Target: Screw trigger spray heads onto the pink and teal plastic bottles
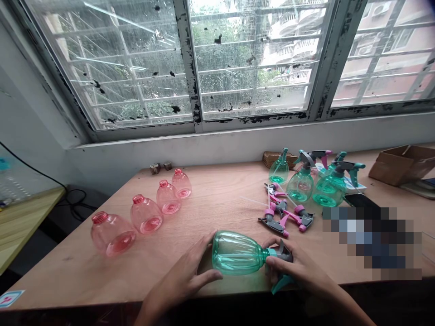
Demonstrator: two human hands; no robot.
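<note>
A green transparent spray bottle (238,252) lies on its side near the front edge of the wooden table (220,199). My left hand (190,271) cups its round base, fingers curved around it. My right hand (299,267) grips the grey and teal trigger head (282,262) fitted on the bottle's neck. Both hands hold the same bottle.
Several pink capless bottles (146,217) lie in a row at the left. Loose pink and grey trigger heads (283,213) lie in the middle right, with assembled green spray bottles (312,181) behind them. A cardboard box (401,163) sits at the far right, below the window (204,59).
</note>
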